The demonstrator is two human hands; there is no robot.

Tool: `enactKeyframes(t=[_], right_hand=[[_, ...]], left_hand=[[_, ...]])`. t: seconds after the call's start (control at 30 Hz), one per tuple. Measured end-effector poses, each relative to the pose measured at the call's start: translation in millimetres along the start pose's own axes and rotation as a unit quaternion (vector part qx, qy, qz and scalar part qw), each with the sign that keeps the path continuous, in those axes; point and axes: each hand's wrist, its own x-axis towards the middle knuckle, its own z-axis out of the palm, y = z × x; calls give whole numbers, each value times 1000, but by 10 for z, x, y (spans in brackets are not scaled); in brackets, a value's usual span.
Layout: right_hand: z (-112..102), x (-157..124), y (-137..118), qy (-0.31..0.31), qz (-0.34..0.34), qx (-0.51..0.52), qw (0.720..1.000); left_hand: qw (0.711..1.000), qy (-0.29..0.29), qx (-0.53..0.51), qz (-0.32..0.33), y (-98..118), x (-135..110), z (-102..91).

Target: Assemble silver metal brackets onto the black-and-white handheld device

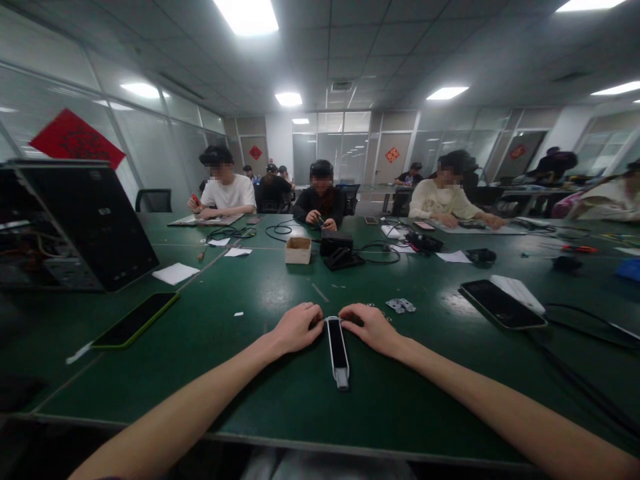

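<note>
A slim pen-shaped device [339, 350] with a grey-white rim, a long black face and a narrower grey tip lies on the green table, its tip towards me. My left hand [300, 327] is at the far left corner of it, fingers bent and closed against the edge. From the other side, my right hand [373, 327] pinches the far right corner between thumb and fingers. Just beyond my right hand are small grey metal-looking pieces [401, 305] and some tiny bits. The fingertips partly hide the device's far end.
A green-edged phone [137, 321] lies left and a dark phone [503, 303] right, beside cables. An opened computer case [85, 223] stands far left. Ahead are a small cardboard box [298, 251] and a black stand [343, 252]. Several people sit across the green table [240, 393].
</note>
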Motion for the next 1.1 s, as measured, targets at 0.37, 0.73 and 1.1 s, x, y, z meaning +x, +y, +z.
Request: enactKeyframes(t=[0.37, 0.73, 1.1], right_hand=[[-27, -1, -65, -2, -1, 0, 1000], [-24, 6, -64, -6, -20, -11, 1000], [0, 9, -10, -2, -21, 0, 1000]], left_hand=[[1000, -1, 0, 5, -13, 2, -6], [1000, -3, -6, 3, 21, -5, -29], [1000, 1, -2, 4, -13, 1, 9]])
